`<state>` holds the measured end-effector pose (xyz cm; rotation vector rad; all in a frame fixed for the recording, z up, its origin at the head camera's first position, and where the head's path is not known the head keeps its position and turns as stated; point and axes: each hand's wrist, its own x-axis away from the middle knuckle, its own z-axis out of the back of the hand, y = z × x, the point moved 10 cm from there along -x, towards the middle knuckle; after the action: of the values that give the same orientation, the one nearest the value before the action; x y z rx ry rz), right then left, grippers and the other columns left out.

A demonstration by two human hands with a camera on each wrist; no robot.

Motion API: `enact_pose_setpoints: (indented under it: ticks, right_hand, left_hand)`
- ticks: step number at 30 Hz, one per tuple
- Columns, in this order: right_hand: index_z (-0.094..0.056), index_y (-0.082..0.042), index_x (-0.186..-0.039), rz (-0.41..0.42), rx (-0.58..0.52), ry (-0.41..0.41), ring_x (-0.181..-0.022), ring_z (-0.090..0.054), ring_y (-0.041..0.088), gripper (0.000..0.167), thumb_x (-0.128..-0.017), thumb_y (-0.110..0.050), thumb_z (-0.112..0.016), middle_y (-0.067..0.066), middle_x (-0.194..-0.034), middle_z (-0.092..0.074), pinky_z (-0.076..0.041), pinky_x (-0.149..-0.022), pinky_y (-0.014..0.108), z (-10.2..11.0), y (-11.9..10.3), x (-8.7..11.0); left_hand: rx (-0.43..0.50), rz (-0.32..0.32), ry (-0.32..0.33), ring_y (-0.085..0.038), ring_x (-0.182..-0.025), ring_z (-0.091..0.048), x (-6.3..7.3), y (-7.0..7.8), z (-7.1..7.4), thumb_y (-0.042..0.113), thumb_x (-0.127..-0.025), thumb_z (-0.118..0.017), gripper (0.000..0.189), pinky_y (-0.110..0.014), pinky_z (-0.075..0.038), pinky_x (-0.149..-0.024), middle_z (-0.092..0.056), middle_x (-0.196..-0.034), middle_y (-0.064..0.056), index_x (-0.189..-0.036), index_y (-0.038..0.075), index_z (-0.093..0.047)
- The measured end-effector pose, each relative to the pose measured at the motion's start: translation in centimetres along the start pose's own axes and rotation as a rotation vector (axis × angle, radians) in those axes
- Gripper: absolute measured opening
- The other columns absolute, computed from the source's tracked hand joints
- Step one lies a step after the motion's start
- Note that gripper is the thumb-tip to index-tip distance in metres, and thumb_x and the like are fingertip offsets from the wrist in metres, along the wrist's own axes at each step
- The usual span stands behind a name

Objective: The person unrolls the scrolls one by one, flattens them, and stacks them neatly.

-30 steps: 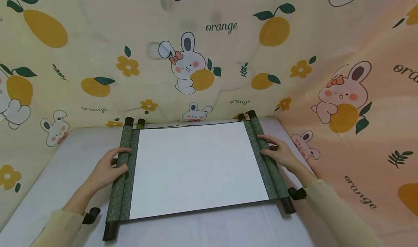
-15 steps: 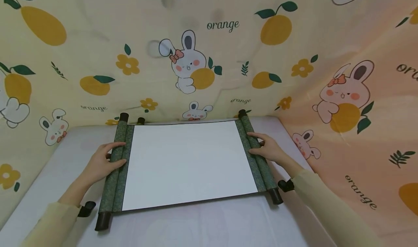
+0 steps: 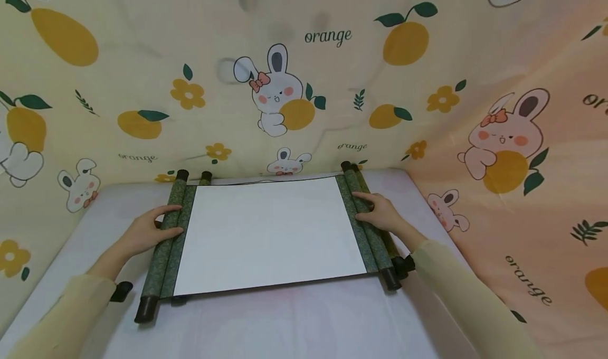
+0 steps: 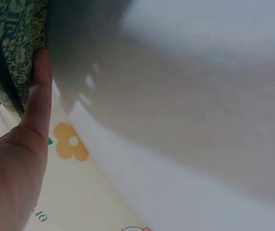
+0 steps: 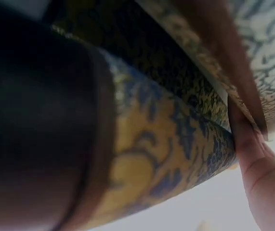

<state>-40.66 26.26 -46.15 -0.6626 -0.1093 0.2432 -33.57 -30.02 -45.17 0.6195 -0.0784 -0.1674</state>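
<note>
A hanging scroll (image 3: 266,232) with a bare white panel and green brocade borders lies between my hands, its dark-tipped rollers at either side. My left hand (image 3: 144,229) grips the left roller (image 3: 163,258), thumb and a finger lying over the brocade. On the opposite side, my right hand (image 3: 382,214) holds the right roller (image 3: 375,245) the same way. Just beyond that roller shows an olive-yellow roller (image 3: 390,245); close up in the right wrist view, a yellow-and-blue patterned roller (image 5: 151,149) ends in a dark knob (image 5: 36,130). The left wrist view catches green patterned cloth (image 4: 14,43) against my fingers.
A white-covered table (image 3: 285,327) extends under the scroll toward me. Behind and to the right hangs a cloth backdrop (image 3: 214,37) printed with rabbits and oranges. Dark roller tips (image 3: 206,177) stick out past the scroll's far edge.
Both hands have shifted left and slightly away from me with the scroll, the right one further, so they are closer together. More of the olive-yellow roller shows at the right.
</note>
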Motion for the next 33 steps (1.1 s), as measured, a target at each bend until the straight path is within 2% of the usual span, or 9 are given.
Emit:
enact_pose_setpoints:
  ticks: [5, 7, 10, 13, 16, 22, 27, 30, 33]
  right_hand:
    - [-0.051, -0.014, -0.155, 0.023, 0.017, 0.007, -0.104, -0.055, 0.035, 0.069, -0.093, -0.020, -0.080, 0.027, -0.149, -0.050, -0.048, -0.088, 0.052, -0.3, 0.1, 0.0]
    - [-0.052, -0.013, -0.154, 0.022, 0.013, 0.004, -0.114, -0.056, 0.041, 0.069, -0.092, -0.020, -0.081, 0.026, -0.151, -0.049, -0.048, -0.093, 0.057, -0.5, 0.4, 0.2]
    - [-0.052, -0.014, -0.155, 0.014, 0.019, -0.003, -0.137, -0.042, 0.051, 0.068, -0.094, -0.022, -0.080, 0.026, -0.156, -0.046, -0.039, -0.107, 0.068, -1.0, 0.8, 0.3]
    - [-0.050, -0.016, -0.156, 0.002, 0.042, -0.011, -0.147, -0.022, 0.056, 0.067, -0.096, -0.025, -0.077, 0.027, -0.160, -0.039, -0.023, -0.112, 0.076, -1.6, 1.3, 0.2]
    - [-0.048, -0.018, -0.158, -0.013, 0.064, -0.018, -0.145, -0.018, 0.056, 0.067, -0.098, -0.028, -0.075, 0.027, -0.162, -0.034, -0.018, -0.109, 0.079, -2.0, 1.6, 0.2]
    - [-0.049, -0.010, -0.156, 0.031, 0.137, -0.030, -0.142, -0.018, 0.059, 0.065, -0.098, -0.026, -0.075, 0.027, -0.163, -0.030, -0.022, -0.103, 0.081, -2.5, 0.8, 0.4]
    - [-0.049, -0.007, -0.155, 0.038, 0.146, -0.028, -0.142, -0.019, 0.059, 0.065, -0.097, -0.024, -0.075, 0.027, -0.163, -0.029, -0.024, -0.103, 0.080, -2.3, 0.5, 0.3]
    - [-0.049, -0.008, -0.155, 0.037, 0.137, -0.035, -0.142, -0.019, 0.059, 0.066, -0.097, -0.025, -0.075, 0.027, -0.164, -0.028, -0.024, -0.104, 0.079, -2.3, 0.4, 0.1]
    - [-0.049, -0.009, -0.155, 0.017, 0.129, -0.051, -0.142, -0.019, 0.058, 0.068, -0.096, -0.026, -0.077, 0.026, -0.164, -0.028, -0.024, -0.104, 0.079, -2.3, 0.4, -0.1]
  left_hand:
    - [0.010, 0.023, -0.006, -0.054, -0.112, -0.062, -0.5, -0.4, -0.7, 0.039, -0.097, -0.074, 0.073, -0.060, -0.054, -0.084, -0.037, -0.154, -0.039, -0.153, 0.002, -0.046]
    - [0.028, 0.034, -0.010, -0.052, -0.113, -0.062, -0.6, -0.8, -1.1, 0.040, -0.097, -0.074, 0.073, -0.058, -0.055, -0.082, -0.036, -0.155, -0.038, -0.154, 0.003, -0.045]
    - [0.041, 0.052, -0.020, -0.052, -0.115, -0.061, -0.5, -1.4, -1.8, 0.042, -0.097, -0.074, 0.075, -0.055, -0.055, -0.081, -0.036, -0.155, -0.038, -0.155, 0.004, -0.044]
    - [0.046, 0.068, -0.022, -0.054, -0.118, -0.058, -0.2, -1.9, -2.3, 0.044, -0.097, -0.073, 0.076, -0.059, -0.055, -0.084, -0.035, -0.155, -0.039, -0.156, 0.005, -0.044]
    - [0.054, 0.078, -0.022, -0.059, -0.122, -0.055, 0.0, -2.2, -2.7, 0.045, -0.098, -0.072, 0.077, -0.064, -0.052, -0.089, -0.034, -0.156, -0.040, -0.156, 0.005, -0.043]
    - [0.050, 0.089, -0.037, -0.064, -0.128, -0.048, 0.2, -2.4, -3.0, 0.046, -0.100, -0.069, 0.077, -0.072, -0.046, -0.095, -0.031, -0.157, -0.041, -0.157, 0.003, -0.040]
    - [0.019, 0.043, -0.058, -0.063, -0.129, -0.047, 0.1, -1.9, -3.4, 0.043, -0.105, -0.061, 0.072, -0.074, -0.043, -0.098, -0.035, -0.154, -0.042, -0.158, 0.000, -0.037]
    - [0.013, 0.001, -0.046, -0.063, -0.129, -0.047, -0.1, -1.6, -3.4, 0.037, -0.107, -0.060, 0.069, -0.073, -0.041, -0.101, -0.036, -0.152, -0.043, -0.157, -0.004, -0.038]
    - [0.000, -0.014, -0.029, -0.063, -0.127, -0.047, -0.2, -1.4, -3.3, 0.035, -0.107, -0.060, 0.067, -0.073, -0.041, -0.102, -0.034, -0.151, -0.045, -0.155, -0.007, -0.039]
